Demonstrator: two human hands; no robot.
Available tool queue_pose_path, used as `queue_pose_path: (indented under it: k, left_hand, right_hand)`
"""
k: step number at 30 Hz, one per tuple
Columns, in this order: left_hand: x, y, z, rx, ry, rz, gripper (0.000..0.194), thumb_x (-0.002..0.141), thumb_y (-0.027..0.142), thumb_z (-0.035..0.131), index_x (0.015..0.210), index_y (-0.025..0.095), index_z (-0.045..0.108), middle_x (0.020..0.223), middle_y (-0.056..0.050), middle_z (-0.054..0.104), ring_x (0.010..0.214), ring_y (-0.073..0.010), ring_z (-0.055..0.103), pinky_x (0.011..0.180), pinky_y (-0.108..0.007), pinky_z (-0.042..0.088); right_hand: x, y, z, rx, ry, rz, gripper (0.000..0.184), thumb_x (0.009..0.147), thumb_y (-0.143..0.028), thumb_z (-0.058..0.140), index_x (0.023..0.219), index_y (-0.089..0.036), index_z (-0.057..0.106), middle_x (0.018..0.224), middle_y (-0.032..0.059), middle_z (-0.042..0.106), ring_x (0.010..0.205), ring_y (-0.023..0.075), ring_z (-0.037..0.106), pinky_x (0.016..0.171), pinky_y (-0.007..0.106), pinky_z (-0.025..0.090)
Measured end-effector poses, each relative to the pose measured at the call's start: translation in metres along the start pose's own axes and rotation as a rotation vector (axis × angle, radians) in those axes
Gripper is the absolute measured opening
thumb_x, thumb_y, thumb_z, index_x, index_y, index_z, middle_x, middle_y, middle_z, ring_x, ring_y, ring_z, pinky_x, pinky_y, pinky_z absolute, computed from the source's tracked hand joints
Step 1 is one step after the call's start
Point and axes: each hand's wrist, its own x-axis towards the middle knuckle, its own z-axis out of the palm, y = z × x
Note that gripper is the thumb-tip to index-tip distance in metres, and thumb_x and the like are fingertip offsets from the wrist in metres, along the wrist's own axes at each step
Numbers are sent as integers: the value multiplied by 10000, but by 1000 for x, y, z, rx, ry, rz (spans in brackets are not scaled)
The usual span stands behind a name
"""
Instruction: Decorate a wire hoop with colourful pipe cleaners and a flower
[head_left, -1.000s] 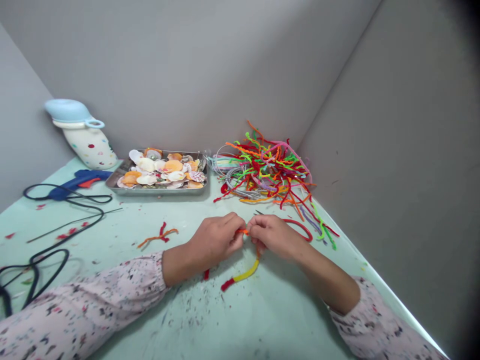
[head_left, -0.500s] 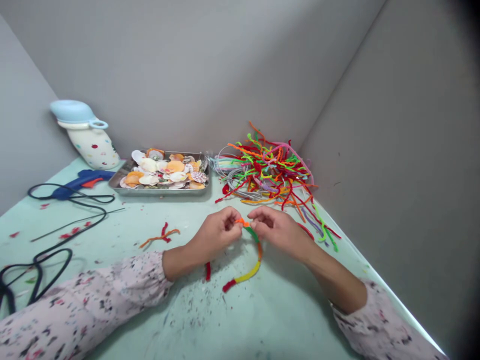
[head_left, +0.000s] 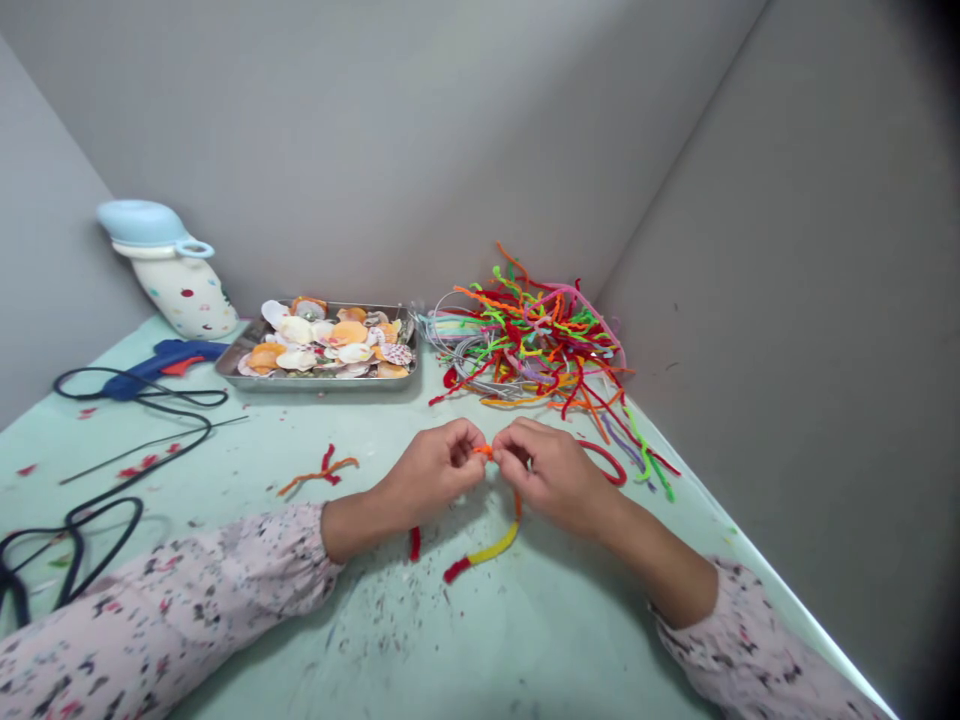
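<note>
Between my two hands is a multicoloured pipe cleaner (head_left: 495, 549), its orange part pinched at the top. From there it curves down past my right hand, through orange and yellow to a red tip. My left hand (head_left: 436, 463) is closed on the orange part. Thumb and fingers of my right hand (head_left: 551, 468) pinch the same part just beside it and hide the stretch below. A short red piece (head_left: 415, 544) shows under my left wrist. An orange and red twisted pipe cleaner (head_left: 321, 474) lies to the left. Red scissors handles (head_left: 609, 462) show behind my right hand.
A metal tray (head_left: 322, 384) of seashells stands at the back. Right of it is a tangled heap of pipe cleaners (head_left: 551, 340). At the left are a blue glue gun (head_left: 142, 376), its black cord (head_left: 109, 490) and a spotted bottle (head_left: 184, 290). Walls rise behind and right.
Half a second ago my right fingers were loosened, showing the green part of the pipe cleaner. Now they have closed on the orange part again. The left hand has kept its hold.
</note>
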Motion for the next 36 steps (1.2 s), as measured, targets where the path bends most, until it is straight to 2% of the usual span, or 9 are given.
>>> queue_pose_path:
  k: [5, 8, 11, 15, 18, 21, 29, 34, 36]
  left_hand:
    - [-7, 1, -3, 452, 23, 329, 97, 797, 195, 467, 834, 178, 555, 735, 5, 580, 628, -104, 497, 595, -224, 360]
    - [-8, 0, -4, 571, 15, 479, 123, 795, 186, 468, 864, 174, 569, 796, -21, 601, 677, -121, 518, 635, -244, 363]
    - [-6, 0, -3, 372, 48, 289, 87, 805, 203, 472, 832, 174, 549, 743, -5, 586, 645, -114, 511, 606, -232, 372]
    - [1, 4, -3, -173, 2, -28, 47, 798, 216, 483, 795, 172, 501, 629, 31, 543, 560, -97, 508, 556, -212, 399]
    - [4, 7, -4, -386, -56, -132, 78, 786, 227, 504, 750, 157, 500, 615, 27, 548, 520, -89, 511, 547, -218, 403]
    - [5, 7, -5, -456, -109, -159, 95, 781, 229, 514, 733, 148, 514, 630, 21, 553, 515, -82, 519, 542, -214, 394]
    - [2, 4, -6, -340, -208, -136, 93, 772, 240, 539, 789, 150, 548, 614, 39, 537, 504, -77, 497, 512, -198, 377]
    - [-1, 2, -3, -61, -122, -49, 113, 776, 272, 529, 783, 165, 566, 609, 36, 531, 543, -94, 482, 506, -199, 362]
    - [-1, 3, -1, -52, -96, -73, 109, 772, 268, 527, 772, 165, 562, 595, 33, 537, 541, -97, 487, 501, -199, 353]
  right_hand:
    - [4, 4, 5, 730, -272, 493, 143, 738, -244, 449, 640, -169, 520, 510, -38, 452, 430, 78, 376, 424, 208, 256]
    - [4, 8, 6, 919, -334, 583, 148, 716, -278, 467, 637, -161, 510, 548, -32, 462, 392, 61, 363, 379, 205, 181]
    - [4, 10, 2, 827, -286, 503, 165, 755, -302, 514, 745, -149, 575, 611, -16, 517, 454, 71, 425, 416, 199, 251]
    - [2, 8, -4, 327, -36, 120, 181, 806, -252, 543, 956, -182, 617, 839, 32, 610, 670, 120, 521, 589, 233, 394]
    - [0, 7, -5, 82, 52, -145, 187, 822, -170, 525, 987, -200, 607, 938, 50, 599, 804, 147, 535, 687, 255, 413]
    - [-1, 8, -5, 12, 43, -250, 165, 853, -143, 485, 961, -197, 597, 902, 47, 587, 834, 150, 534, 725, 262, 408]
    - [-1, 6, -10, -22, -93, -145, 132, 885, -171, 441, 865, -175, 572, 837, 32, 581, 763, 135, 520, 684, 248, 381]
    - [0, 2, -6, -42, -158, -13, 134, 862, -179, 439, 816, -176, 564, 790, 23, 591, 709, 133, 508, 643, 247, 363]
    - [0, 2, -6, -12, -156, 60, 144, 861, -196, 437, 808, -174, 569, 750, 17, 592, 672, 129, 506, 622, 245, 362]
